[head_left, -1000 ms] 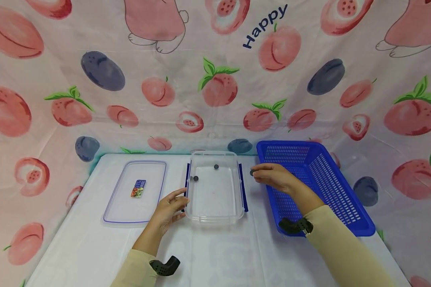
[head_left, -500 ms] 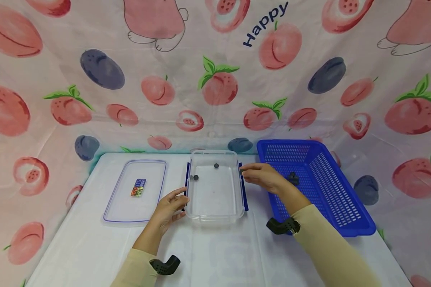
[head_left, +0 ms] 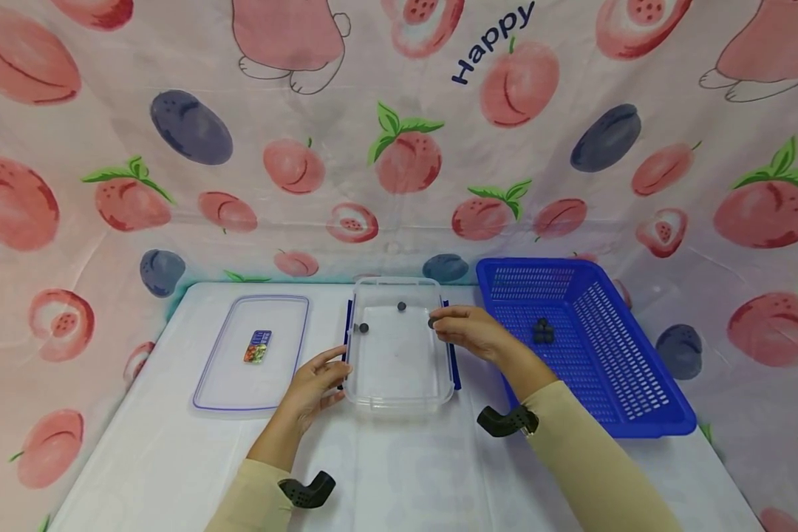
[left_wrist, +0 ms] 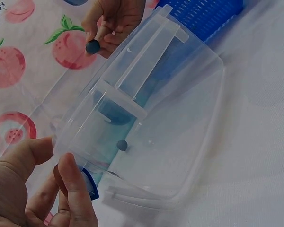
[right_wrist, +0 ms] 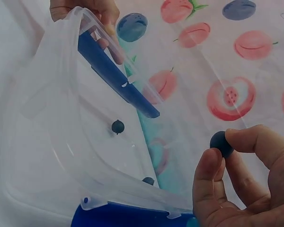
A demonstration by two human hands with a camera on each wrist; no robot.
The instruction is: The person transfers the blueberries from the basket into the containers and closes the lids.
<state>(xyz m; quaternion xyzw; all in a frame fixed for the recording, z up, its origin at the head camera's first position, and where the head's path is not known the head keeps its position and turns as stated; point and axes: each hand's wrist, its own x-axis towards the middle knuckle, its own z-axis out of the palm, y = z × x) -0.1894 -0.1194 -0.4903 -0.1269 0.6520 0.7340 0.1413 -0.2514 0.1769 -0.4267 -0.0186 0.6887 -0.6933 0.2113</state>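
My right hand (head_left: pixel 468 332) pinches a blueberry (right_wrist: pixel 221 144) between thumb and fingertips, held over the right rim of a clear plastic container (head_left: pixel 399 369). My left hand (head_left: pixel 315 388) holds the container's left side, thumb and fingers at the rim. Inside the container lie two more small dark blueberries, one blueberry (head_left: pixel 402 306) towards the back and another blueberry (head_left: pixel 363 328) near the left wall. Blue clips (right_wrist: pixel 116 75) hang folded down along the container's sides. Several blueberries (head_left: pixel 543 332) sit clustered in the blue basket (head_left: pixel 628 355) on the right.
To the left, the container's clear lid (head_left: pixel 239 391) with a blue edge lies flat on the white table (head_left: pixel 399 473), a colourful label on it. A fruit-printed cloth (head_left: pixel 346 170) hangs behind the table. Both wrists wear black camera mounts (head_left: pixel 307 489).
My right hand has moved left from over the basket's edge to the container's right rim with the blueberry, uncovering the blueberries in the basket. The left hand has stayed in place.
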